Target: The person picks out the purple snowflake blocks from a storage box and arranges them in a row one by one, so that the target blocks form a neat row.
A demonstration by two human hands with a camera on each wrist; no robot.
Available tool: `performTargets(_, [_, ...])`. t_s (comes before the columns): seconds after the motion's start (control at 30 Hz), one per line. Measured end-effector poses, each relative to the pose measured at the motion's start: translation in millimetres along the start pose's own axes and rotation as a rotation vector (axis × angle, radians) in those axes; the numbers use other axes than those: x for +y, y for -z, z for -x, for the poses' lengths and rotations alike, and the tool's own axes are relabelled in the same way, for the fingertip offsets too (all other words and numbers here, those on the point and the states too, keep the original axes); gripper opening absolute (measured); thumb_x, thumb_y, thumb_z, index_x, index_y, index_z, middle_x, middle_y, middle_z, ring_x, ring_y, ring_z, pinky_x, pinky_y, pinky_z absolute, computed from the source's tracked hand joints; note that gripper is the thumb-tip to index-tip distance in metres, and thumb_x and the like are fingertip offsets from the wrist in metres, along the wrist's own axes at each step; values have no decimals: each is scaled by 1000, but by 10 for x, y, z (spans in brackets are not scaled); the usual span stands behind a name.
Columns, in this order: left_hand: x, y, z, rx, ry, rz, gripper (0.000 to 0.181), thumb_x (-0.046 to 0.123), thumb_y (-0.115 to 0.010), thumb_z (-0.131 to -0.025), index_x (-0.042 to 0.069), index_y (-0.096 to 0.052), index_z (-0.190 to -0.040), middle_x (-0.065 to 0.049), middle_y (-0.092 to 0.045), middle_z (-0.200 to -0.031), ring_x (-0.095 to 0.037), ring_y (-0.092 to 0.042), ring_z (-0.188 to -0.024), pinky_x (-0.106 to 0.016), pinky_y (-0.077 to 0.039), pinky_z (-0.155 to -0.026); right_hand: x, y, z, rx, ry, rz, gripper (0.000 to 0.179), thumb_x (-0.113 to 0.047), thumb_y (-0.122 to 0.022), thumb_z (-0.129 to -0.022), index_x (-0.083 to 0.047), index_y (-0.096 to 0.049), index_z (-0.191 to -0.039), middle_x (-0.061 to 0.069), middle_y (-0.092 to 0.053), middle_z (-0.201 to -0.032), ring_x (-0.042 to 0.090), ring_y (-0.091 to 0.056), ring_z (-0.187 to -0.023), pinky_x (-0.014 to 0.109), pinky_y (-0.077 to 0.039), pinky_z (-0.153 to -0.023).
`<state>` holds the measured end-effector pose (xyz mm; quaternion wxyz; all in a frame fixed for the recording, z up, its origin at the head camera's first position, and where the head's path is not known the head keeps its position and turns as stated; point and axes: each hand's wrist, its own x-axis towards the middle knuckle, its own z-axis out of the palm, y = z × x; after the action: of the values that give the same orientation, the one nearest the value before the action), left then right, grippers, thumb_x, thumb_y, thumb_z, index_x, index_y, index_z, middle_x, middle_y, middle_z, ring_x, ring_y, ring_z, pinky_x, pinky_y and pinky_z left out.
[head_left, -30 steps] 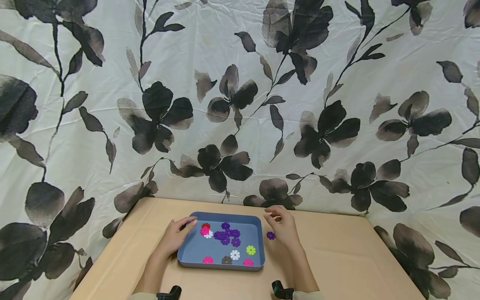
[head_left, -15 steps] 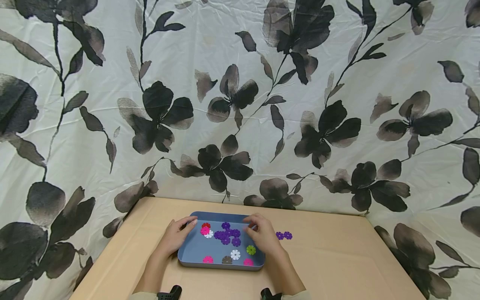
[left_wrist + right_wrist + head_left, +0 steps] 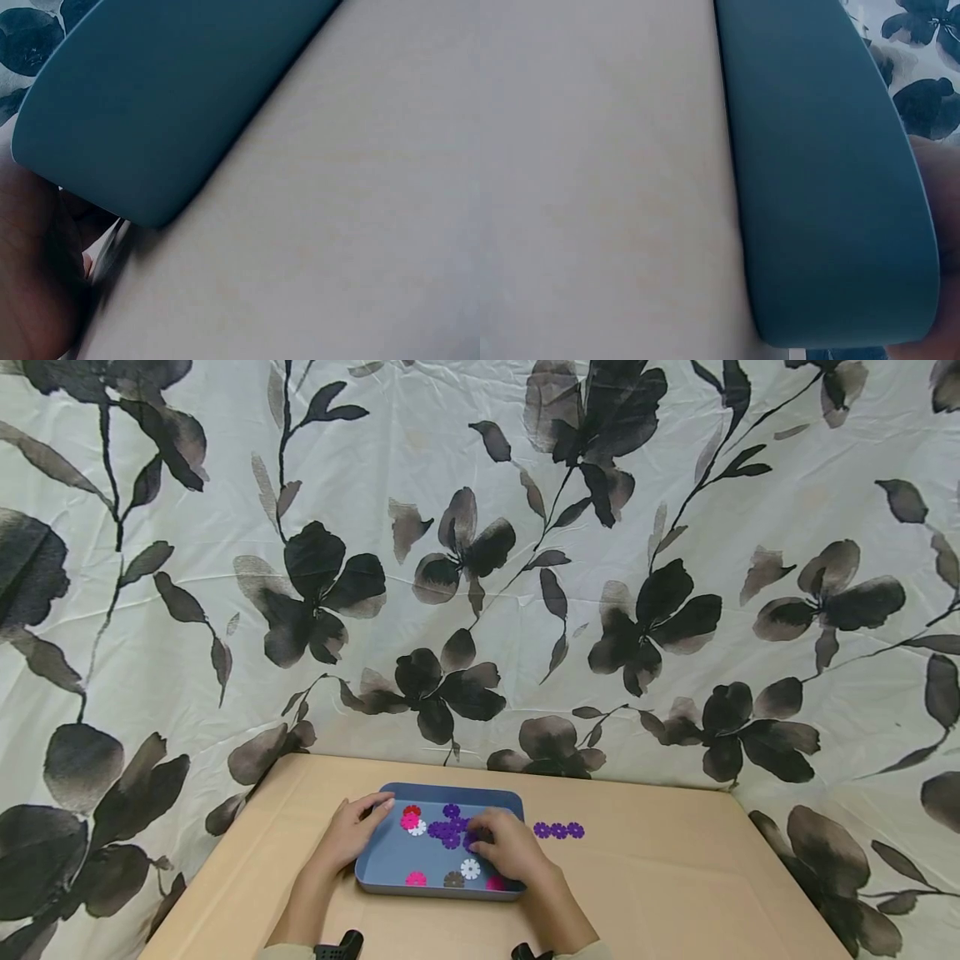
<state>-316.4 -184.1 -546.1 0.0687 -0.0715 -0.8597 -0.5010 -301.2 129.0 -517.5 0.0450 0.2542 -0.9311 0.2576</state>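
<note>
A blue-grey tray (image 3: 438, 890) holds a cluster of purple flower-shaped discs (image 3: 450, 831). My left hand (image 3: 351, 833) grips the tray's left side, thumb and fingers at the rim; the left wrist view shows this hand (image 3: 30, 247) against the tray's outer wall (image 3: 150, 97). Over the tray's right half, my right hand (image 3: 513, 847) reaches in with curled fingers, their tips at the cluster's right edge. Whether they pinch a disc I cannot tell. The right wrist view mostly shows the tray wall (image 3: 825, 187), which hides the fingertips.
Three purple discs form a row (image 3: 558, 831) on the tan table (image 3: 675, 877) right of the tray. Inside the tray lie a red disc (image 3: 412, 811), a white disc (image 3: 470, 869), a brown disc (image 3: 453, 880) and several pink and white ones. A floral cloth (image 3: 450, 610) hangs behind.
My right hand has moved left from the table beside the tray into it, uncovering the row of three purple discs and covering the lime green disc. The left hand has stayed put.
</note>
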Motion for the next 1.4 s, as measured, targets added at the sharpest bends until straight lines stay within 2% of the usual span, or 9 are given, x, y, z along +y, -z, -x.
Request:
performTargets(0.07, [-3, 0, -1, 0, 0, -1, 52, 49, -60, -104, 12, -67, -140, -17, -63, -146, -41, -48, -146, -60, 4, -132, -13, -15, 1, -12, 0, 52, 21, -19, -78, -94, -17, -79, -114, -5, -75, -112, 15, -68, -105, 41, -60, -95])
performTargets(0.2, [-3, 2, -6, -4, -1, 7, 52, 48, -60, -104, 11, -66, -140, -17, -62, -146, -41, -48, -146, -60, 5, -132, -28, -26, 4, -17, 1, 101, 19, -20, -79, -93, -19, -80, -113, -6, -74, -109, 12, -67, -103, 40, -61, -94])
performTargets(0.57, [-9, -4, -6, -6, 8, 10, 53, 49, -60, -104, 11, -66, -141, -17, -62, -146, -41, -47, -147, -60, 5, -132, -19, -20, 9, -5, -17, 42, 15, -15, -81, -91, -20, -81, -105, -10, -67, -99, 5, -59, -90, 28, -57, -79])
performTargets(0.73, [-25, -10, -15, -4, 8, -1, 54, 51, -59, -104, 12, -66, -141, -16, -62, -146, -41, -47, -147, -60, 5, -132, 13, 36, 10, 26, 10, -75, 18, -5, -78, -91, -15, -81, -105, -6, -65, -98, 6, -61, -88, 23, -56, -76])
performTargets(0.87, [-30, -9, -25, -5, 6, 2, 54, 51, -59, -104, 13, -66, -141, -16, -62, -147, -41, -47, -147, -60, 5, -132, 72, 126, 10, 53, -10, -244, 17, -1, -75, -93, -9, -79, -108, 5, -68, -104, 11, -65, -89, 21, -58, -73])
performTargets(0.97, [-23, -6, -26, -3, 3, 0, 53, 51, -60, -104, 13, -66, -141, -16, -63, -146, -41, -48, -146, -60, 5, -132, 121, 198, 11, 79, -35, -325, 17, -3, -74, -95, -7, -78, -111, 7, -70, -107, 13, -67, -91, 19, -59, -74])
performTargets(1.27, [-19, -7, -18, -1, -3, 1, 51, 48, -60, -104, 12, -66, -140, -16, -63, -145, -40, -49, -146, -61, 5, -132, 272, 413, 49, 224, -112, -458, 21, -1, -75, -93, -8, -78, -113, 2, -74, -103, 14, -68, -90, 19, -60, -75])
performTargets(1.33, [-22, -8, -16, 0, -1, 1, 52, 49, -60, -104, 12, -66, -140, -15, -63, -146, -40, -48, -146, -60, 5, -132, 303, 474, 69, 256, -138, -480, 22, -1, -75, -93, -8, -79, -114, 3, -75, -102, 16, -68, -89, 19, -59, -69])
performTargets(1.4, [-23, -9, -14, 1, 3, 4, 52, 49, -60, -104, 13, -67, -140, -15, -63, -146, -40, -48, -146, -60, 5, -132, 343, 527, 88, 293, -150, -487, 23, -1, -75, -92, -9, -79, -113, 4, -76, -102, 16, -70, -88, 19, -59, -68])
